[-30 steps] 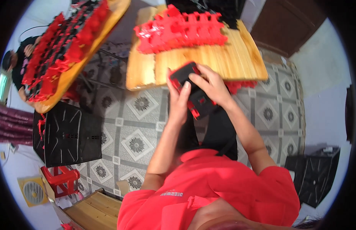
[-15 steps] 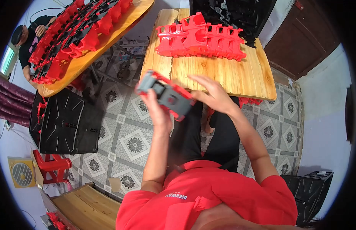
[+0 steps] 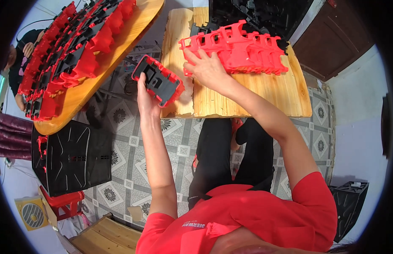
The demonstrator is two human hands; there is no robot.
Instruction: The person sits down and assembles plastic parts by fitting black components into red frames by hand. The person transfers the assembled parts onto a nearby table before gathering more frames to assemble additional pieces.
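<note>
Red-and-black plastic frame (image 3: pixel 157 80) sits in our left hand (image 3: pixel 146 98), fingers wrapped round its lower edge, held tilted in the air just off the left edge of the square wooden table (image 3: pixel 255 91); further left we see the round wooden table (image 3: pixel 116 55) loaded with a long stack of assembled red-and-black parts (image 3: pixel 69 51), and below it a black moulded panel (image 3: pixel 71 156) on the tiled floor (image 3: pixel 133 139); to the right, our right hand (image 3: pixel 209 70) rests with fingers spread on the near end of the row of red plastic clips (image 3: pixel 238 48), gripping nothing that we can make out. We judge the frame could slip, since only its lower end is pinched; the spread hand could also nudge the red row askew. Another person's arm at the far left rim is cut off; the black parts behind the red row are too dark to read.
</note>
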